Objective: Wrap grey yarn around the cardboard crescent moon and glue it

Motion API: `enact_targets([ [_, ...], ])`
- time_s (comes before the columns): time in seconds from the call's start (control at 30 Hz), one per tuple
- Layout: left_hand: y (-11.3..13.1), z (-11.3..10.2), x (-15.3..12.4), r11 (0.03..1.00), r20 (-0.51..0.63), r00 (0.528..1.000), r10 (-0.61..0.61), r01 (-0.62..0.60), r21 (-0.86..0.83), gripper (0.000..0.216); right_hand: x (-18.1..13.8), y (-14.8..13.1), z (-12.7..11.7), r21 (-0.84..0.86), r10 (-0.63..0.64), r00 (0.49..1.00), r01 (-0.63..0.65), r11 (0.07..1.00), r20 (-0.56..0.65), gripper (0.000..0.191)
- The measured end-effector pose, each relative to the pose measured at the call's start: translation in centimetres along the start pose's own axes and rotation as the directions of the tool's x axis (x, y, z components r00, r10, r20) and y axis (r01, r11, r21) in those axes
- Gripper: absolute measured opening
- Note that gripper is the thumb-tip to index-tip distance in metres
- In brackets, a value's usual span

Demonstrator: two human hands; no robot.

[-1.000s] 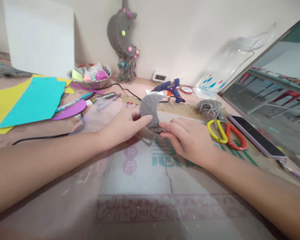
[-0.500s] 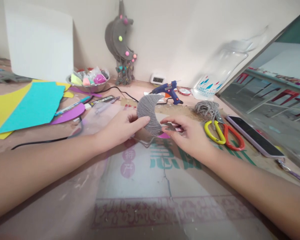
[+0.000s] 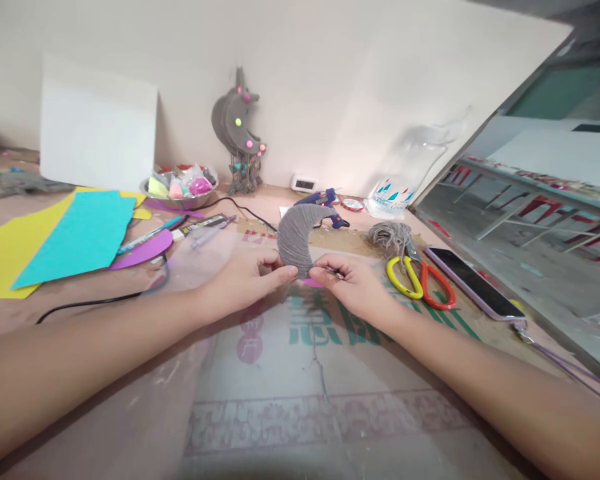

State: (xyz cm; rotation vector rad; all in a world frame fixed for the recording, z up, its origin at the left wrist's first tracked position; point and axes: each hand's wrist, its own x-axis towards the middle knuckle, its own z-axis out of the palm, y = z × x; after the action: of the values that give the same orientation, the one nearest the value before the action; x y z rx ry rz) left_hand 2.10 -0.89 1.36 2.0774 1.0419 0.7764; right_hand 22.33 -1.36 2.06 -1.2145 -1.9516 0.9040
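Note:
A crescent moon wrapped in grey yarn (image 3: 296, 239) is held up above the plastic-covered cardboard, its horns pointing right. My left hand (image 3: 260, 277) pinches its lower left edge, thumb on the front. At the lower tip, my right hand (image 3: 347, 280) has thumb and fingers closed on the crescent; a small dark bit shows between those fingers, too hidden to name. A piece of purple paper or felt (image 3: 311, 283) peeks out beneath the tip. Behind the crescent lies a blue glue gun (image 3: 320, 199), partly covered by it.
Scissors (image 3: 437, 287) with yellow and red handles, a ball of grey yarn (image 3: 391, 237) and a phone (image 3: 475, 283) lie right. Cyan sheet (image 3: 77, 237), bowl of colourful clay (image 3: 180, 190) and black cable (image 3: 95, 303) are left. A glass jug (image 3: 397, 180) and moon ornament (image 3: 237, 133) stand behind.
My right hand has come in to the crescent's lower tip and closed on it. The loose yarn strand below is no longer visible. The camera view has tilted up and shifted right.

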Motion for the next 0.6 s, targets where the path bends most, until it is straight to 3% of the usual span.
enact_targets([
  [0.17,0.2,0.0,-0.1,1.000,0.000,1.000,-0.002,0.002,-0.009,0.035,-0.2,0.3,-0.1,-0.031,-0.041,0.999,0.041,0.999,0.018,0.029],
  [0.3,0.4,-0.1,-0.1,0.997,-0.010,0.999,-0.038,0.037,-0.065,0.034,0.0,0.6,-0.3,0.016,-0.054,0.994,0.056,0.998,-0.100,0.018],
  [0.4,0.7,-0.1,-0.2,0.996,-0.011,0.997,-0.077,0.077,-0.043,0.033,0.0,0.6,-0.2,0.052,-0.002,0.988,0.010,0.999,-0.157,0.025],
  [0.6,0.8,-0.1,-0.4,0.991,-0.053,0.998,-0.037,0.044,0.129,0.031,-0.1,0.3,1.1,0.045,-0.017,0.998,0.020,0.999,-0.059,0.028],
])
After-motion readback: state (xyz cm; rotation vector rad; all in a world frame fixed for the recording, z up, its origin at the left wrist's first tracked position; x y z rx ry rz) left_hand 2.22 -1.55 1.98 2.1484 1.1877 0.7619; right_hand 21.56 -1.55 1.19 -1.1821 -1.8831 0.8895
